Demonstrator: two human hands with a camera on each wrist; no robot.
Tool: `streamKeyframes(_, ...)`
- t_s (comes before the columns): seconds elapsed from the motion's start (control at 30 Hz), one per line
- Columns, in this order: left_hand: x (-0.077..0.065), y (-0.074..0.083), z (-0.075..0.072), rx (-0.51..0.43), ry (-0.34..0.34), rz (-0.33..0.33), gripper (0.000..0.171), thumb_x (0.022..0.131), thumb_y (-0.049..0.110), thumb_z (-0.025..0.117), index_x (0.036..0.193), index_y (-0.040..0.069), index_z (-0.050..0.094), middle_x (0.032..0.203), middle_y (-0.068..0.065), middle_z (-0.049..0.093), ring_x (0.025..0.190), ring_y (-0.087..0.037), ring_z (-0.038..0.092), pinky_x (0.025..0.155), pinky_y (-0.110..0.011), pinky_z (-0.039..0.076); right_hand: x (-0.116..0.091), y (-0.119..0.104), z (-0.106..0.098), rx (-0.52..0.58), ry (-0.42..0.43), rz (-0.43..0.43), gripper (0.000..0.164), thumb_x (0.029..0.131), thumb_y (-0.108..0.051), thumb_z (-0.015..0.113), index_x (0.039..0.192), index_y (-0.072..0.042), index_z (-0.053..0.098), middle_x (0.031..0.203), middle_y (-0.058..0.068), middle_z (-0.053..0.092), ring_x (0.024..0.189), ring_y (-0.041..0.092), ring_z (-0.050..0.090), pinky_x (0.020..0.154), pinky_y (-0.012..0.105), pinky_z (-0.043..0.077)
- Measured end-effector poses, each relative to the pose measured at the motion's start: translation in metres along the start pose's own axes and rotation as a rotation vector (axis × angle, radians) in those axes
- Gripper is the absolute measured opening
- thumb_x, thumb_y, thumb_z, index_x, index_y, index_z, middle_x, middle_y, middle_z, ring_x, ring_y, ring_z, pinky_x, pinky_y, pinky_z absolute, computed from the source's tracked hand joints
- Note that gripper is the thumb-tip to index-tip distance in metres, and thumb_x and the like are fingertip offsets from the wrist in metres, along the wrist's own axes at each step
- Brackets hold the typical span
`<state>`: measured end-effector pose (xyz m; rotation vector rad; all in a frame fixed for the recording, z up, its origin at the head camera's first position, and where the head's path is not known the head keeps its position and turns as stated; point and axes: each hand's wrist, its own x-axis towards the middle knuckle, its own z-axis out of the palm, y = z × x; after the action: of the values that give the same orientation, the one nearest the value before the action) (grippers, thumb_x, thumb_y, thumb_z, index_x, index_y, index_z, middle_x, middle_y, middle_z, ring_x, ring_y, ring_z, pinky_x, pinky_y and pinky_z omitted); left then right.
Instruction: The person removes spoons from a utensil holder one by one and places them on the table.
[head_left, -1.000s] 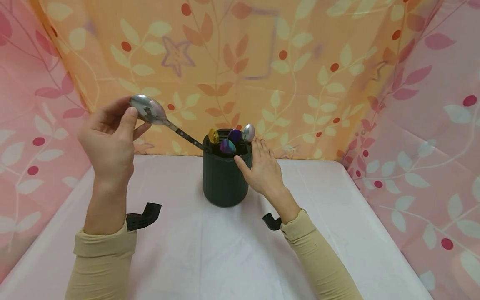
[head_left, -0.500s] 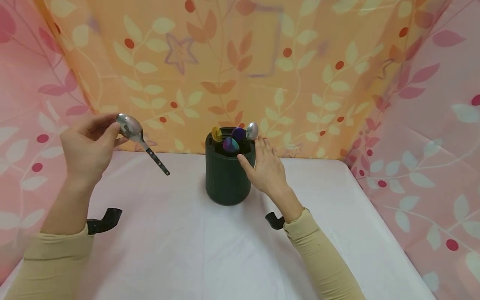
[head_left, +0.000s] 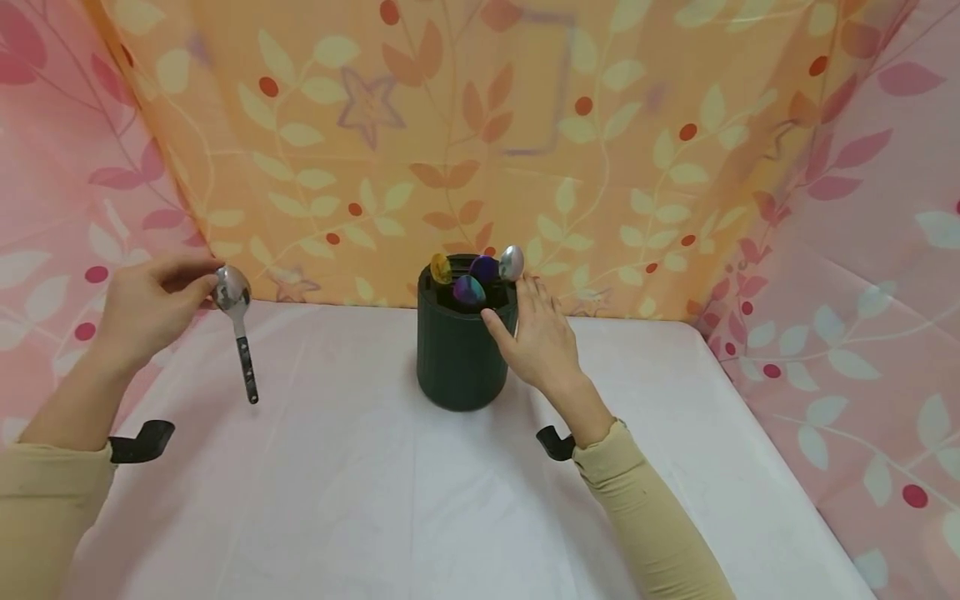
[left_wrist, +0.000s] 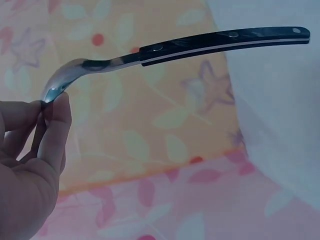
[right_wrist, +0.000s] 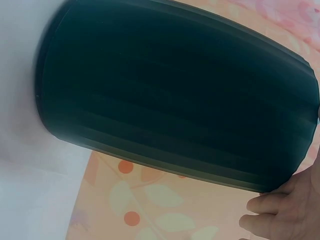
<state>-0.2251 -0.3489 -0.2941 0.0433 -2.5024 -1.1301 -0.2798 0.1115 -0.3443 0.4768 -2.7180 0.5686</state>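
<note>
My left hand (head_left: 153, 308) pinches a metal spoon (head_left: 233, 292) by the tip of its bowl, over the left of the table. The spoon's black handle with pale rivets points down in the head view; the left wrist view shows the same handle (left_wrist: 225, 42) side-on. A dark green ribbed utensil holder (head_left: 461, 362) stands upright near the back. My right hand (head_left: 542, 342) rests against its right side near the rim, fingers straight. Out of the holder stick a gold spoon (head_left: 441, 268), a purple spoon (head_left: 484, 267), a blue-purple spoon (head_left: 468, 290) and a silver spoon (head_left: 512, 262).
White cloth covers the table (head_left: 337, 500). An orange leaf-patterned curtain (head_left: 450, 100) hangs behind, and pink patterned curtains (head_left: 855, 275) close in both sides. Black wrist mounts (head_left: 142, 442) sit on both wrists.
My left hand has carried the spoon left and down, away from the holder. Its handle, at the holder's rim before, has swung to hang down. The right hand stays at the holder.
</note>
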Motion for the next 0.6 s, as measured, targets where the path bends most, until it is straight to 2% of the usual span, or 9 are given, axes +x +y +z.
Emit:
streamKeyframes(0.2,0.011,-0.027,-0.015,0.108,-0.13,-0.023,0.04,0.106,0.029,0.059,0.133,-0.001,0.066,0.092,0.018,0.069,0.072,0.007,0.065,0.064,-0.007,0.05,-0.001,-0.001,-0.001,-0.001,-0.003,0.002,0.098,0.101,-0.076,0.027,0.165,-0.003,0.018,0.171,0.015,0.022,0.16,0.03,0.015,0.129,0.052,0.014)
streamKeyframes(0.3,0.016,-0.04,-0.022,0.123,-0.188,-0.028,0.038,0.107,0.024,0.058,0.133,-0.003,0.065,0.094,0.007,0.072,0.074,0.001,0.067,0.065,-0.01,0.053,-0.002,-0.001,-0.001,-0.002,0.002,-0.001,0.098,0.101,-0.076,0.028,0.165,-0.002,0.02,0.17,0.016,0.025,0.16,0.03,0.016,0.129,0.053,0.014)
streamKeyframes(0.43,0.021,-0.055,-0.03,0.134,-0.288,-0.045,0.038,0.107,0.018,0.057,0.135,-0.009,0.061,0.105,-0.016,0.073,0.077,-0.005,0.068,0.066,-0.015,0.056,-0.002,-0.001,-0.001,0.003,0.007,-0.005,0.098,0.101,-0.076,0.028,0.165,-0.002,0.021,0.17,0.017,0.026,0.159,0.03,0.016,0.129,0.053,0.014)
streamKeyframes(0.5,0.022,-0.062,-0.032,0.135,-0.345,-0.062,0.039,0.108,0.015,0.057,0.136,-0.012,0.059,0.11,-0.022,0.072,0.078,-0.007,0.068,0.067,-0.018,0.057,-0.002,-0.001,-0.001,0.004,0.007,-0.004,0.098,0.101,-0.076,0.028,0.165,-0.002,0.022,0.17,0.017,0.026,0.16,0.03,0.016,0.129,0.054,0.014)
streamKeyframes(0.6,0.023,-0.074,-0.034,0.145,-0.413,-0.084,0.042,0.107,0.015,0.058,0.137,-0.015,0.057,0.114,-0.025,0.071,0.08,-0.008,0.069,0.07,-0.021,0.059,-0.001,-0.001,-0.001,0.002,0.006,-0.002,0.098,0.101,-0.076,0.028,0.164,-0.001,0.023,0.17,0.017,0.026,0.16,0.03,0.016,0.129,0.054,0.015)
